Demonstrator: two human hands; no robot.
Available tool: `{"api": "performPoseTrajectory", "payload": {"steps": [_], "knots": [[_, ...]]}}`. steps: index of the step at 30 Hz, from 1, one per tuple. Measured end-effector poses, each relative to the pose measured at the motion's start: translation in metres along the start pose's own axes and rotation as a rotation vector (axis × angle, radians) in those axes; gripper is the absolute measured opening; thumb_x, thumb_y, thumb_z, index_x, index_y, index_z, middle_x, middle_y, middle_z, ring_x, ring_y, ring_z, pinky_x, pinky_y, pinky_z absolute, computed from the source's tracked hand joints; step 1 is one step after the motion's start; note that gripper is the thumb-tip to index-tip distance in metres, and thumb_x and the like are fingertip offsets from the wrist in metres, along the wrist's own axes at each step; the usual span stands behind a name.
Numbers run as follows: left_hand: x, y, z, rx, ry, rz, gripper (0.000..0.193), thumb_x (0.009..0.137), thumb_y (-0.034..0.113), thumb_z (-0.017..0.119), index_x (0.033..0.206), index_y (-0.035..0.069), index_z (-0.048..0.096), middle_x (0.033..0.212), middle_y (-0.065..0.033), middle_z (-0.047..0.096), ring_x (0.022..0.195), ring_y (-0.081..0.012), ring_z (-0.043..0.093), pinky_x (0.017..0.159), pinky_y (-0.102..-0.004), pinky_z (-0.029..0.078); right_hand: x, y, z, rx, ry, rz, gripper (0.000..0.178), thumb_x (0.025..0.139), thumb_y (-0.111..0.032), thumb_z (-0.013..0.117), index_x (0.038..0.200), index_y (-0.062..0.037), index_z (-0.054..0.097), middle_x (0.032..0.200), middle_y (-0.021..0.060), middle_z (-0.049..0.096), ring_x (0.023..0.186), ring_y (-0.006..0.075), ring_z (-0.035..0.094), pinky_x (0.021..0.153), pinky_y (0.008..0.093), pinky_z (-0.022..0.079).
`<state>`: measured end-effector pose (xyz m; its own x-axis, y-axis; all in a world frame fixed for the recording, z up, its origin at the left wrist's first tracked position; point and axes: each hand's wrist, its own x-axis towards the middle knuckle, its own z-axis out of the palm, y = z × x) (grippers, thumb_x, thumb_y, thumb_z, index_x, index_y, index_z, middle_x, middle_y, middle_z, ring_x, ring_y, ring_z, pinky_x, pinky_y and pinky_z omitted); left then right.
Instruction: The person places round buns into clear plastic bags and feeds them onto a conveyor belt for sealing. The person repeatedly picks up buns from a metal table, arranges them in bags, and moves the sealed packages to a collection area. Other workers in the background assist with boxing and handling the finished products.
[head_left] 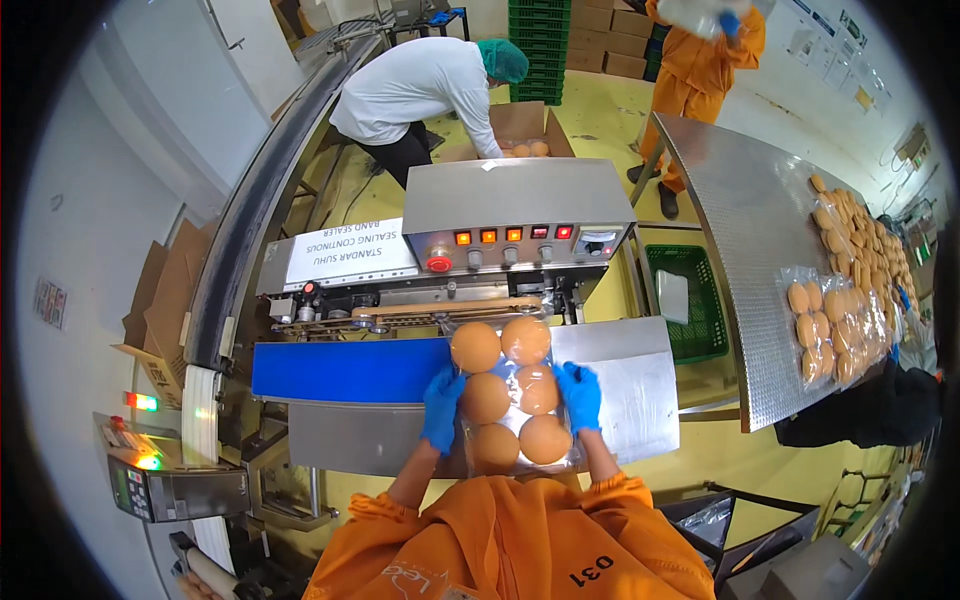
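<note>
Beside the blue belt [350,373], held the bun pack [513,393] by both long sides, equally between left hand [441,408] and right hand [579,396], lengthwise toward the machine [520,200].

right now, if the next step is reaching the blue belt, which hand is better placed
Likely the left hand: it holds the left edge of the clear bag, close beside the blue belt. The right hand holds the opposite edge, farther away.
</note>
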<state>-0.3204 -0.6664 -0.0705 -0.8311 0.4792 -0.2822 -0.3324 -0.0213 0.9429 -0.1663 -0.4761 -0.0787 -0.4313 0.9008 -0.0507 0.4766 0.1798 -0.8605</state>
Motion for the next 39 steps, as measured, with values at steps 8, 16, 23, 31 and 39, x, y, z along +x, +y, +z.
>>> {"api": "performPoseTrajectory", "payload": {"steps": [8, 16, 23, 31, 39], "knots": [[-0.051, 0.026, -0.048, -0.086, -0.002, -0.142, 0.052, 0.083, 0.017, 0.059, 0.127, -0.001, 0.037, 0.119, -0.0115, 0.050, 0.102, -0.0188, 0.053, 0.084, -0.0298, 0.047, -0.063, -0.023, 0.038, 0.634, -0.698, 0.527, 0.047, 0.077, -0.024, 0.068, 0.114, -0.0001, 0.051, 0.103, 0.0064, 0.059, 0.092, 0.0132, 0.055, 0.080, 0.0273, 0.044], [-0.063, 0.049, -0.086, 0.079, 0.075, -0.246, 0.042, 0.085, 0.028, 0.056, 0.116, 0.001, 0.048, 0.107, -0.0077, 0.056, 0.092, -0.0143, 0.056, 0.076, -0.0276, 0.048, -0.082, -0.056, 0.072, 0.673, -0.912, 0.634, 0.043, 0.078, -0.019, 0.067, 0.115, -0.0041, 0.051, 0.107, 0.0053, 0.058, 0.094, 0.0133, 0.055, 0.082, 0.0268, 0.045], [-0.050, 0.037, -0.144, -0.005, 0.101, -0.201, 0.033, 0.086, 0.022, 0.056, 0.111, 0.000, 0.053, 0.104, -0.0079, 0.059, 0.090, -0.0158, 0.059, 0.075, -0.0288, 0.050, -0.103, -0.072, 0.116, 0.651, -0.926, 0.555, 0.041, 0.080, -0.021, 0.065, 0.115, -0.0032, 0.051, 0.106, 0.0050, 0.058, 0.092, 0.0141, 0.056, 0.079, 0.0267, 0.046], [-0.045, 0.045, -0.200, -0.061, 0.035, -0.110, 0.039, 0.086, 0.028, 0.055, 0.112, -0.001, 0.051, 0.102, -0.0076, 0.058, 0.088, -0.0138, 0.057, 0.076, -0.0275, 0.048, -0.132, -0.101, 0.159, 0.686, -0.883, 0.606, 0.040, 0.080, -0.018, 0.065, 0.112, 0.0007, 0.052, 0.105, 0.0061, 0.058, 0.092, 0.0134, 0.055, 0.081, 0.0258, 0.043], [-0.034, 0.053, -0.261, -0.132, -0.065, -0.160, 0.035, 0.088, 0.024, 0.052, 0.114, 0.000, 0.050, 0.105, -0.0068, 0.058, 0.090, -0.0142, 0.057, 0.077, -0.0278, 0.049, -0.156, -0.113, 0.207, 0.664, -0.872, 0.578, 0.040, 0.081, -0.019, 0.064, 0.113, 0.0003, 0.051, 0.103, 0.0057, 0.058, 0.091, 0.0129, 0.055, 0.079, 0.0258, 0.044]]}}
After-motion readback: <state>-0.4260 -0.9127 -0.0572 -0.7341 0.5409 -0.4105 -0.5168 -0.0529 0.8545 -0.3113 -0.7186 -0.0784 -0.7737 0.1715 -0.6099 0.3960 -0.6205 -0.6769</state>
